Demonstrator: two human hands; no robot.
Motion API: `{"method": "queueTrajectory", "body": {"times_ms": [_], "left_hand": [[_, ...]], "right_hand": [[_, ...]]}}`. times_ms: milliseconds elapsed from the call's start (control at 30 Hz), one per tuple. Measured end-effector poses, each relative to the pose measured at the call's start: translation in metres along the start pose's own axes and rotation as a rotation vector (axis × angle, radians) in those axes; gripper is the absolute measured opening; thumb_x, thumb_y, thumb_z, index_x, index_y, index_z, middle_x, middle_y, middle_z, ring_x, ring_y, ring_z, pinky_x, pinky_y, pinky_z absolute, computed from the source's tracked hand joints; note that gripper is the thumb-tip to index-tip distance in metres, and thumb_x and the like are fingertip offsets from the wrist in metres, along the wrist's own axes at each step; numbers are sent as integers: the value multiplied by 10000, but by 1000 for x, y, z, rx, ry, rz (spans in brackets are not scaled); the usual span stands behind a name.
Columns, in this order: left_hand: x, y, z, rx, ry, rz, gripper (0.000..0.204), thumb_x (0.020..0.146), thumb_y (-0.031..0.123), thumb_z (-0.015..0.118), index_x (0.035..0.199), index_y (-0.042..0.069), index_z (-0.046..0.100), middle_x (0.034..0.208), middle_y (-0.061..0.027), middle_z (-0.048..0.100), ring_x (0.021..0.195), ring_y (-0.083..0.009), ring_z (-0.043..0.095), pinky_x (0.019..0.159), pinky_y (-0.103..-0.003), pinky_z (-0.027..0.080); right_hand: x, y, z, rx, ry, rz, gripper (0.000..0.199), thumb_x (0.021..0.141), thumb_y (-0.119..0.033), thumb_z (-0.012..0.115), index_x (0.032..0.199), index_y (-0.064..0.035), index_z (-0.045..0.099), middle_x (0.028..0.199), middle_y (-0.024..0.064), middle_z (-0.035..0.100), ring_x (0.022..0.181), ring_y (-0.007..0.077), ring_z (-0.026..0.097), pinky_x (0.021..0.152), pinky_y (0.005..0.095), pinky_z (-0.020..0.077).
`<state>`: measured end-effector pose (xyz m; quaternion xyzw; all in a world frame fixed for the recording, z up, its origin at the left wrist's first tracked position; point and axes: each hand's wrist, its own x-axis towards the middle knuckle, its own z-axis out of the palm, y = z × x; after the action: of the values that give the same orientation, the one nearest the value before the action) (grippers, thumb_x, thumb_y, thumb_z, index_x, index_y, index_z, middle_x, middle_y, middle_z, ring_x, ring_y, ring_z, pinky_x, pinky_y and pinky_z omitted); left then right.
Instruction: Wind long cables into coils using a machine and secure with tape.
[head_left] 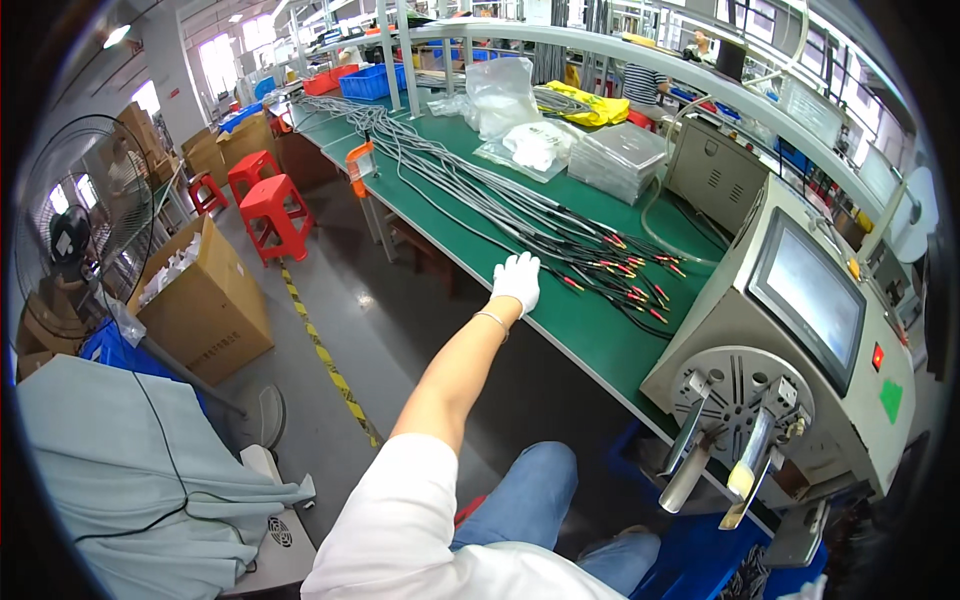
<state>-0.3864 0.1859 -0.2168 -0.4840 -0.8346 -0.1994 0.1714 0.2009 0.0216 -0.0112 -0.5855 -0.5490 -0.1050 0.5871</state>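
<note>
My left hand (517,284), in a white glove, is at the near edge of the green-topped workbench (440,222). Its fingers curl over a thin grey cable (455,221) that lies apart from the main bundle; the fingertips are partly hidden. Just beyond the hand stretches a long bundle of grey cables (470,172). Their black ends fan out to the right and carry red and yellow tips (630,268). At the bottom right edge a small white patch may be part of my right hand (808,590); its fingers cannot be made out.
On the right stands a machine with a screen (808,285) and a slotted disc (742,405) with protruding metal arms. Clear plastic boxes (618,160) and bags (530,145) sit at the back. Red stools (275,218), a carton (205,300) and a fan (80,235) are left.
</note>
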Motion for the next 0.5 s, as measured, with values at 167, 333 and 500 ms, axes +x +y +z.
{"method": "queueTrajectory", "body": {"times_ms": [167, 333, 500], "left_hand": [[21, 30, 1, 62, -81, 44, 317, 890, 143, 422, 1176, 92, 548, 1192, -108, 577, 1141, -300, 529, 989, -474, 364], [26, 40, -26, 57, -242, -3, 247, 852, 129, 457, 1026, 67, 621, 1056, -133, 645, 985, -325, 607, 866, -454, 453], [47, 22, -39, 140, -355, 361, 129, 760, 107, 538, 768, 49, 654, 816, -164, 667, 735, -356, 637, 646, -425, 503]], "right_hand": [[-24, 9, 12, 49, -287, -71, 234, 959, -67, 459, 1087, 35, 627, 873, 135, 643, 638, 166, 545, 594, 256, 464], [-46, 18, 30, 273, -481, 110, 236, 934, 6, 454, 1096, 35, 624, 893, 122, 638, 666, 148, 549, 596, 247, 461], [-64, 28, 34, 355, -621, 216, 243, 927, 26, 457, 1104, 32, 624, 900, 115, 637, 671, 132, 544, 604, 244, 460]]}}
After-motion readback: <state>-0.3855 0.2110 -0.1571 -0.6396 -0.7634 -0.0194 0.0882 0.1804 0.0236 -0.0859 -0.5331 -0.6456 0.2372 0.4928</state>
